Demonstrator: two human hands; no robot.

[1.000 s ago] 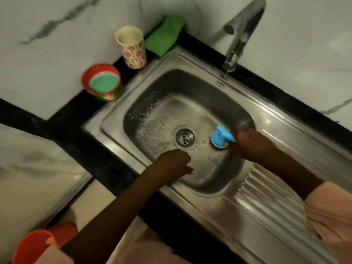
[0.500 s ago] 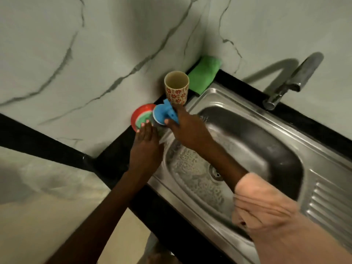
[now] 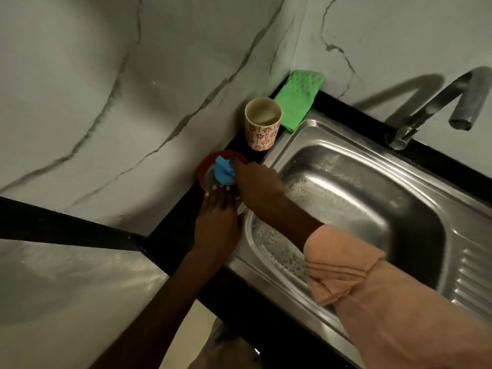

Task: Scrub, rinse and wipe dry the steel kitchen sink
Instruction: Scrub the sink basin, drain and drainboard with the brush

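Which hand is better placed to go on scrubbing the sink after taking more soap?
Probably the right. The right hand already grips the blue scrubber in the red soap tub, beside the steel sink. The left hand only touches the tub with straight fingers.

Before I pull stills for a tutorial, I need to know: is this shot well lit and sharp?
Head view: dim and greenish; the tap throws a long dark shadow on the marble wall; glare streaks the wet steel sink; wide-angle bending curves the counter edges; the right hand with the blue scrubber looks slightly soft.
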